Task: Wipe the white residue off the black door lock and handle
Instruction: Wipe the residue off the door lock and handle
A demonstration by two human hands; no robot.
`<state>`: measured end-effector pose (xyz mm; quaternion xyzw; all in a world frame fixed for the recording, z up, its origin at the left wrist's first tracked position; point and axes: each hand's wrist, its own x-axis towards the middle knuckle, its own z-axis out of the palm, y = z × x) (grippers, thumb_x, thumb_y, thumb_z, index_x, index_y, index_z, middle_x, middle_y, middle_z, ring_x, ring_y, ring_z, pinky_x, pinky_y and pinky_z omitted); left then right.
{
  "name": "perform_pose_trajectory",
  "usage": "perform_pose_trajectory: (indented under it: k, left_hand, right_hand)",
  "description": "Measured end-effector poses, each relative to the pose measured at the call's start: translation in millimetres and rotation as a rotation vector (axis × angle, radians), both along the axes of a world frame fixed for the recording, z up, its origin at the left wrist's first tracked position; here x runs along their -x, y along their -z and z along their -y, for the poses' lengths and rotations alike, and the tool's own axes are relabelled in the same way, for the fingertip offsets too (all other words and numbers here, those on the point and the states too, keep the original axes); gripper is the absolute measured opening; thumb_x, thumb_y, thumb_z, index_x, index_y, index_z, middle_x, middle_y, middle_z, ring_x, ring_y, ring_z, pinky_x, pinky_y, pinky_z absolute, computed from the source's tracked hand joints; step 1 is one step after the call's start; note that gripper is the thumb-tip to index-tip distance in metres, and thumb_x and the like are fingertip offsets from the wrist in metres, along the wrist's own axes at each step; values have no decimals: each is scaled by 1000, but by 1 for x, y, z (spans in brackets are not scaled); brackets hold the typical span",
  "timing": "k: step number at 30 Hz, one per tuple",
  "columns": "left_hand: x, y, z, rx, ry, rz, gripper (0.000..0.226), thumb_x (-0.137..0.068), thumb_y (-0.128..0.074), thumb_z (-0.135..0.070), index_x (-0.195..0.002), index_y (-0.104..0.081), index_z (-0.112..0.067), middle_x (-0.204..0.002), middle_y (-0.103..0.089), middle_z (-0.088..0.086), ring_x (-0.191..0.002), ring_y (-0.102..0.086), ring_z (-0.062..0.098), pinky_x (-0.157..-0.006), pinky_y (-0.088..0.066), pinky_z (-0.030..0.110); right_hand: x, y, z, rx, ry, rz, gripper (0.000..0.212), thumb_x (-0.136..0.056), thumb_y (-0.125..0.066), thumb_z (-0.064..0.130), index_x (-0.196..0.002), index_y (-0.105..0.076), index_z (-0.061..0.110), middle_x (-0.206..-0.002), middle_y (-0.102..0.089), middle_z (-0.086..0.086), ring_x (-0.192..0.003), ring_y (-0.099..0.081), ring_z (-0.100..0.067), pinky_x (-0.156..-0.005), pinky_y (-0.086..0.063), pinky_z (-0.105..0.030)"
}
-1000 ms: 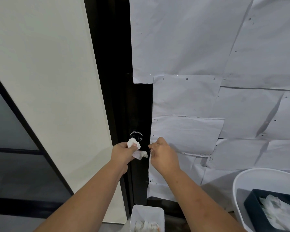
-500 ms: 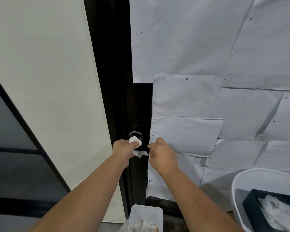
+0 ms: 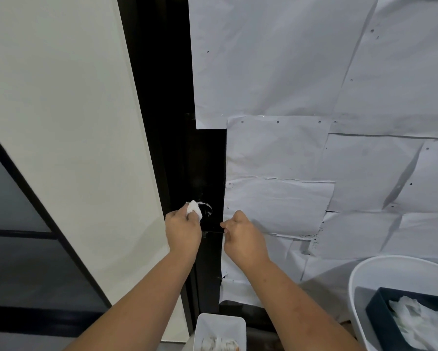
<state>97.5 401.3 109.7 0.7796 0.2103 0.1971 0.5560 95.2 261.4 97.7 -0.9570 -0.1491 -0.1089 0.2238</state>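
— Two bare hands meet at a black door strip; where are they exactly?
— Low on the strip, between a cream wall panel (image 3: 68,127) on the left and white paper sheets (image 3: 301,72) taped over the door on the right. The left hand (image 3: 183,234) is closed around a crumpled white wipe (image 3: 194,211), pressing it on the left side of the round black lock (image 3: 205,210), whose rim glints white.
— And the other hand?
— The right hand (image 3: 244,239) is curled at the paper's edge, fingertips pinched on the thin black handle (image 3: 212,231) just below the lock. The handle is too dark to trace fully.
— Is there room around them?
— Bare black strip runs upward. Below, a small white bin (image 3: 219,325) with used wipes sits between the forearms. At lower right, a white tub (image 3: 364,279) holds a dark tray (image 3: 380,307) of wipes, well apart from the hands.
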Motion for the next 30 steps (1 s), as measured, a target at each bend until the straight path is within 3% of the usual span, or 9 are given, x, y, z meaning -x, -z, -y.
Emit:
perform_pose_trajectory:
  k: [4, 7, 10, 12, 16, 20, 23, 26, 30]
  left_hand:
    - [4, -4, 1, 94, -149, 37, 18, -89, -64, -14, -106, -63, -13, -93, -66, 1, -74, -64, 15, -53, -42, 16]
    - [6, -6, 0, 85, -182, 28, 13, -91, -64, -27, -94, -60, -16, -79, -64, 0, -66, -62, 12, -50, -39, 17]
    - [4, -4, 1, 77, -198, 91, 11, -93, -61, -27, -96, -57, -17, -81, -62, 0, -75, -63, 18, -61, -48, 25]
    - [3, -6, 4, 15, -169, 151, 8, -93, -60, -18, -101, -58, -17, -89, -63, 0, -81, -63, 18, -68, -51, 25]
    - [-4, -2, 2, -265, -55, 157, 26, -92, -59, -6, -117, -66, -8, -115, -62, 5, -100, -61, 18, -82, -42, 12]
    - [-17, 6, -3, -486, 54, 121, 25, -92, -62, -14, -116, -70, -7, -111, -66, 5, -92, -63, 13, -74, -35, 0]
    - [-24, 3, -6, -606, 112, 107, 22, -93, -59, -10, -111, -70, -5, -108, -67, 8, -89, -62, 16, -74, -39, 6]
    - [-29, 2, -5, -767, 220, 98, 24, -90, -58, -1, -109, -70, -8, -110, -64, 7, -95, -61, 20, -78, -49, 24]
    - [-35, 2, -13, -769, 368, -11, 35, -71, -75, 7, -101, -75, -11, -98, -66, 6, -81, -66, 19, -65, -54, 22]
  right_hand:
    - [0, -2, 1, 9, -2, -5, 36, -88, -51, 6, -120, -63, 18, -106, -50, 0, -81, -63, -24, -60, -54, -35]
    - [-1, -1, 1, 11, -4, -7, 36, -88, -51, 6, -120, -63, 18, -107, -50, 1, -82, -63, -23, -60, -55, -35]
    - [-2, 0, 1, 10, -4, 0, 36, -88, -51, 6, -120, -63, 18, -108, -50, 1, -84, -64, -23, -61, -55, -35]
    - [-2, 0, 1, 8, -6, 5, 36, -88, -51, 7, -120, -64, 19, -107, -50, 1, -83, -64, -22, -60, -54, -35]
    - [-3, 0, 2, 9, -14, 7, 35, -89, -51, 8, -120, -63, 20, -106, -50, 1, -81, -63, -22, -60, -55, -37]
    - [-3, -1, 2, 0, -11, 2, 35, -89, -52, 8, -119, -64, 21, -105, -50, 2, -82, -63, -22, -60, -55, -36]
    - [-5, -1, 2, -7, -8, 0, 34, -88, -52, 8, -118, -65, 22, -105, -50, 3, -80, -62, -21, -59, -54, -35]
    - [-6, -1, 2, -12, 0, -2, 33, -89, -51, 9, -116, -65, 21, -103, -50, 3, -76, -60, -21, -54, -48, -31]
    - [-7, -3, 1, -16, 3, 0, 32, -89, -51, 8, -114, -66, 20, -101, -50, 2, -74, -60, -21, -53, -46, -29]
